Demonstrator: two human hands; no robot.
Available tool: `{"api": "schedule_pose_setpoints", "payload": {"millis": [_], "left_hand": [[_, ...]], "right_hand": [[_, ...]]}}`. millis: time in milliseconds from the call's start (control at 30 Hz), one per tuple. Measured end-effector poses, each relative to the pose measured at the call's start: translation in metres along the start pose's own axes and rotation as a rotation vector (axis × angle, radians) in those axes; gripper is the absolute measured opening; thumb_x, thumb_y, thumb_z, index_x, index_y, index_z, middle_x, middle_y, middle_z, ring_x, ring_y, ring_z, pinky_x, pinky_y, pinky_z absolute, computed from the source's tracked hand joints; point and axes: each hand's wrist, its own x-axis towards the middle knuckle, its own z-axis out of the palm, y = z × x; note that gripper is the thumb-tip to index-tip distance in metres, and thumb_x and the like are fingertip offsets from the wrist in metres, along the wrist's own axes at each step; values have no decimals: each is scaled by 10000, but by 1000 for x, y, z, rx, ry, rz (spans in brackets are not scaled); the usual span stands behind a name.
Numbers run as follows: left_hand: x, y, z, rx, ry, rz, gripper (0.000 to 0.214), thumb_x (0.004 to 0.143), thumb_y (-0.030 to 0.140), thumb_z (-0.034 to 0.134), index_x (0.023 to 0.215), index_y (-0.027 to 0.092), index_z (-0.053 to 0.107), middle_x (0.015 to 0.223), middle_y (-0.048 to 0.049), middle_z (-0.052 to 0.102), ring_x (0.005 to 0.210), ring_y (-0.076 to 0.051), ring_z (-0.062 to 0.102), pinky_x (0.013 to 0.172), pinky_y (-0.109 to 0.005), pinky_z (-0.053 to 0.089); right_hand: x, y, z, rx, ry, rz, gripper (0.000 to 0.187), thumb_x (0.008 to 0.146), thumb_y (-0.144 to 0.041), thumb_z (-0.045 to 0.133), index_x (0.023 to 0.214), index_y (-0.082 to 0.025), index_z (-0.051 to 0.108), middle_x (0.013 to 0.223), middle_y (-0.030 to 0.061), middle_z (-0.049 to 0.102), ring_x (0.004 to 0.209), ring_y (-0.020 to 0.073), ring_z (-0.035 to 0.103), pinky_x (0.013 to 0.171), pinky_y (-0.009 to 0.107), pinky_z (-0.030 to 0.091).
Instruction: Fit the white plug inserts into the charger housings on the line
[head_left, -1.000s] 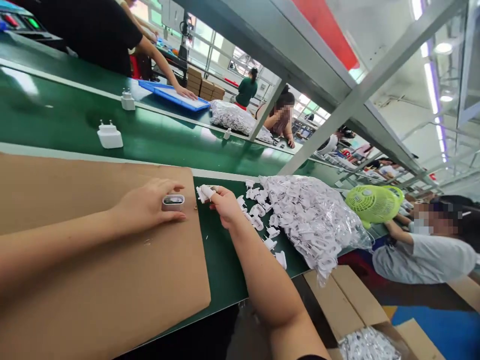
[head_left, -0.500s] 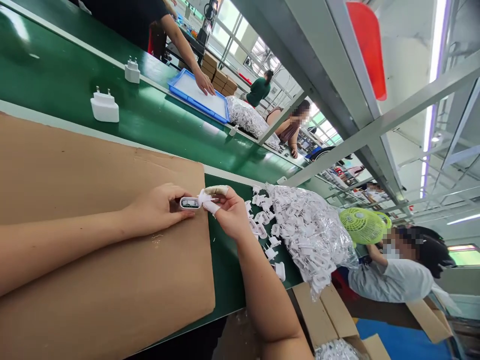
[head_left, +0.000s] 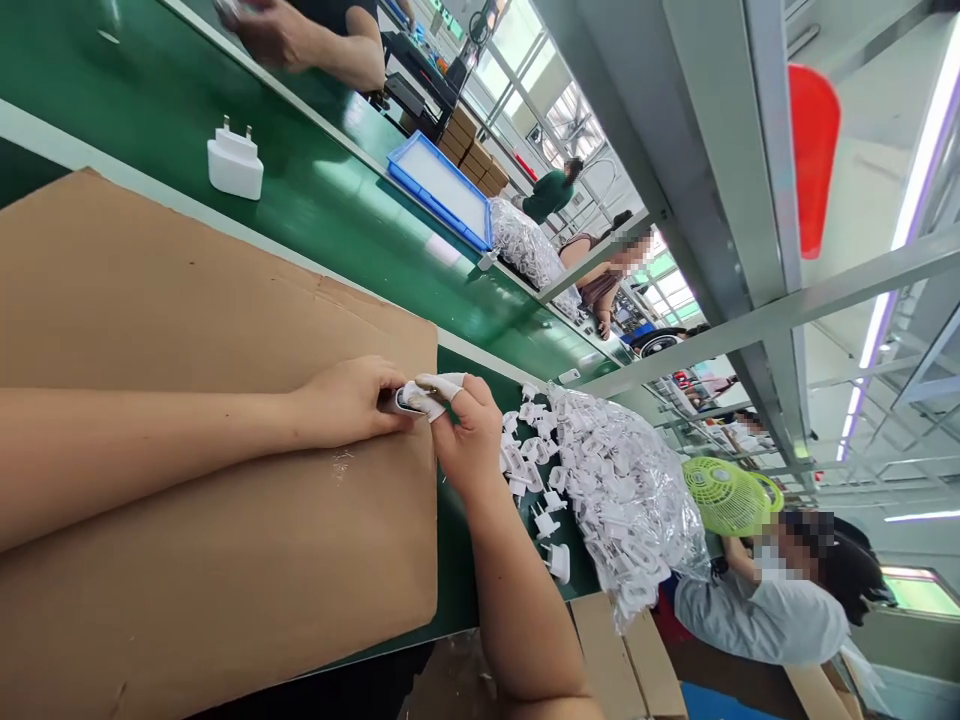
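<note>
My left hand is closed around a white charger housing, held on its side just above the cardboard sheet. Its open end, dark inside, faces right. Opposite it, my right hand wears white finger covers on thumb and forefinger. Those fingers pinch a white plug cap, mostly hidden, against the housing's open end. To the right of my right hand, several loose white plug caps with metal pins lie on the green bench. Beside them a clear plastic bag bulges with more of the same caps.
A cardboard sheet covers the bench under my arms. On the green belt beyond stands a white charger. Farther off are a blue tray, another filled bag and co-workers. A green fan and metal frame post stand right.
The view has shifted. My right fingers have brought the plug cap closer to the housing, which has tilted. A co-worker's hand has left the blue tray, and one charger on the far side is gone from view.
</note>
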Motion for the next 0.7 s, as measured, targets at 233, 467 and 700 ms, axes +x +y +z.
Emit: {"api": "schedule_pose_setpoints", "payload": {"millis": [233,467,700], "left_hand": [[-1,1,-1,-1,20,3,377,834,563,678,733,202,649,821,-55,660,839,-247,592,713,-343,396],[0,-5,2,0,17,36,360,850,553,685,786,198,687,857,-59,677,869,-253,603,749,-352,412],[0,-4,1,-14,11,61,345,856,526,684,770,192,690,857,-72,660,859,-255,600,754,-363,425]], "right_hand": [[6,-2,2,-123,-84,-60,253,894,-4,599,846,-227,708,872,39,647,875,210,580,773,328,497],[12,-12,-6,-211,-165,-80,259,830,15,565,780,-236,604,847,28,606,832,207,531,709,324,438],[16,-10,-5,-205,-178,-96,255,813,12,551,785,-240,573,855,32,609,832,210,538,703,321,439]]}}
